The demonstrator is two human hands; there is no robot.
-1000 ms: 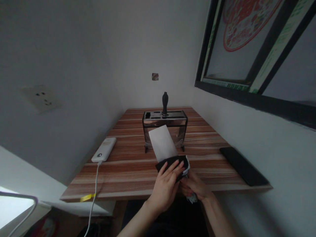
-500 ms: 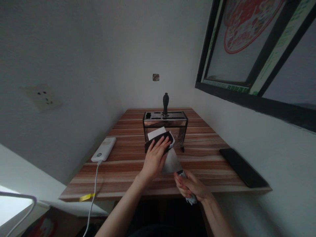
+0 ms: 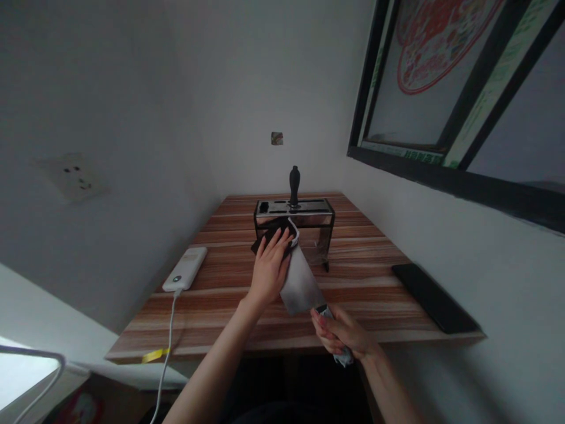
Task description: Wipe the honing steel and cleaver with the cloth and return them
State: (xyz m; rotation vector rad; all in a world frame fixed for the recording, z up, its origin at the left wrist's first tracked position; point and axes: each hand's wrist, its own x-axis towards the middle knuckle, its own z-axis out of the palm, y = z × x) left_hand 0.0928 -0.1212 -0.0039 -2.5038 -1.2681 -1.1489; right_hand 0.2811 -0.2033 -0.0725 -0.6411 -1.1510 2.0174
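Note:
My right hand (image 3: 338,333) grips the wrapped handle (image 3: 343,355) of a cleaver. The cleaver's broad grey blade (image 3: 301,284) points up and to the left over the table. My left hand (image 3: 270,265) presses a black cloth (image 3: 278,228) with a white edge against the far end of the blade, fingers laid across it. Cloth and hand hide that end of the blade. Just behind them stands a knife block (image 3: 324,219) with a metal top and clear front, a black-handled tool (image 3: 294,185) upright in it.
On the wood-grain table (image 3: 220,259), a white power bank (image 3: 185,268) with a cable lies at the left. A black phone (image 3: 435,297) rests near the right front edge. Walls close in on both sides, with a dark-framed window (image 3: 424,156) at the right.
My left hand and the black cloth have slid up and to the left along the blade, baring more of it. A white piece behind the cloth no longer shows. My right hand stays put.

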